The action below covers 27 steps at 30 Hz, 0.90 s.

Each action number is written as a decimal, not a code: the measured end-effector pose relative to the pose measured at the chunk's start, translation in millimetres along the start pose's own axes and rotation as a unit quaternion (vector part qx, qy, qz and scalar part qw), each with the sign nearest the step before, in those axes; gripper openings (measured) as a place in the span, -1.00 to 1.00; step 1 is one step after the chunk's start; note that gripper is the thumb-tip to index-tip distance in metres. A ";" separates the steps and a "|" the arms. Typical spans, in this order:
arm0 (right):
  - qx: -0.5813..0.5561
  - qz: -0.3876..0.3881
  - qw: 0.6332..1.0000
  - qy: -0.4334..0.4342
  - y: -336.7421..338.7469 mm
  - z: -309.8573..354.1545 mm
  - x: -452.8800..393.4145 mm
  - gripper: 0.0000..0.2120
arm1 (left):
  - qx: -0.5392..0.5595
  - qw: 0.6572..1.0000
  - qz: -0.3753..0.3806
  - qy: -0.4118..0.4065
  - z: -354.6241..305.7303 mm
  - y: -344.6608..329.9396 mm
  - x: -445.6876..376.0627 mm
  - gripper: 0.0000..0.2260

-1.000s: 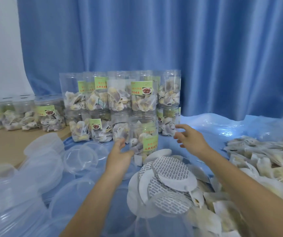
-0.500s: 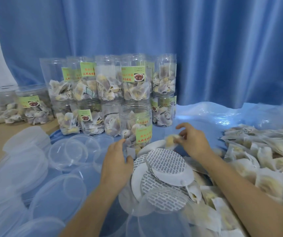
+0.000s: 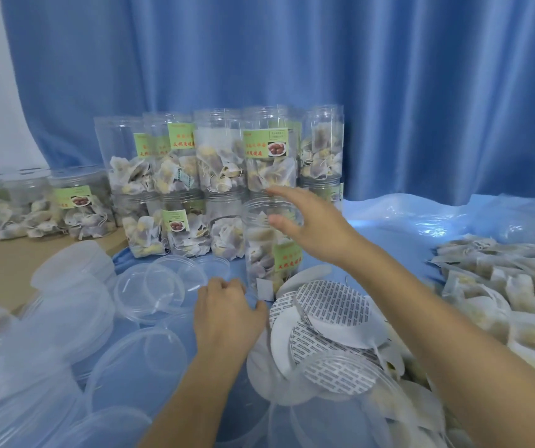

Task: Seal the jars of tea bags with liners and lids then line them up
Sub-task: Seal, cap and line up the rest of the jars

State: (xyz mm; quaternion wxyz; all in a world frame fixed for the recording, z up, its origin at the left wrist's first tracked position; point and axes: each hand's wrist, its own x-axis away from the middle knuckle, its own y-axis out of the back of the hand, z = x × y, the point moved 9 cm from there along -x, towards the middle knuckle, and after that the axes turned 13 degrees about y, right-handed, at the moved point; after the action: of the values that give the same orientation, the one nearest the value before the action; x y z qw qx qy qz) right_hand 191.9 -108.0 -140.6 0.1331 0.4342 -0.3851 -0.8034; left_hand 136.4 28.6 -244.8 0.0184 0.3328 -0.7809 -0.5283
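Step in hand: open clear plastic jar of tea bags (image 3: 267, 244) reached by right hand (image 3: 311, 221), fingers spread wide, empty, at rim. Left hand (image 3: 227, 308) curled, contents not discernible. Next: white printed round liner (image 3: 331, 305), just right of left fingers, to be seated on mouth.

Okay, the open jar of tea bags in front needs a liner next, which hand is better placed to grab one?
The left hand. It sits low beside the pile of liners, its knuckles almost touching the nearest disc. The right hand is raised, open, at the mouth of the open jar, farther from the liners.
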 end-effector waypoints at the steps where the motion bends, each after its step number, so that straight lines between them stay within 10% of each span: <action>1: 0.020 -0.021 0.999 0.019 4.8 4.6 5.3 -0.56 | -0.019 1.000 -0.004 -0.005 -1.0 -0.8 -0.7 -0.64; 7: 0.063 0.131 0.987 -0.061 12.9 -22.1 24.7 -0.88 | -0.026 0.999 -0.013 -0.017 -2.6 -0.1 -2.8 -0.75; 11: 0.121 0.317 0.938 -0.063 -10.4 -34.6 44.0 -0.70 | -0.017 0.999 -0.027 -0.044 -2.9 -0.6 -4.1 -0.79; 18: 0.101 0.175 0.979 -0.006 -3.3 -29.1 27.2 -0.83 | 0.209 0.966 -0.152 0.000 9.7 37.0 -0.8 -0.81; 21: 0.024 0.039 0.999 -0.002 19.9 -21.4 19.4 -0.85 | 0.434 0.871 -0.180 0.148 41.3 44.7 4.6 -0.73; 25: -0.110 -0.137 0.984 -0.022 48.4 -19.3 19.8 -0.91 | 0.747 0.573 -0.046 0.333 61.1 8.2 4.2 -0.66; 27: -0.184 -0.159 0.969 -0.049 48.6 -23.7 21.2 -0.91 | 0.792 0.497 0.034 0.354 56.1 -5.4 1.8 -0.61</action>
State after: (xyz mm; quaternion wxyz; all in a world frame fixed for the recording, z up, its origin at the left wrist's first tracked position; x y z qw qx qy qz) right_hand 192.5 -164.0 -125.3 0.0624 0.4179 -0.1632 -0.8915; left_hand 116.3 72.0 -274.7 0.0396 0.3404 -0.8110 0.4743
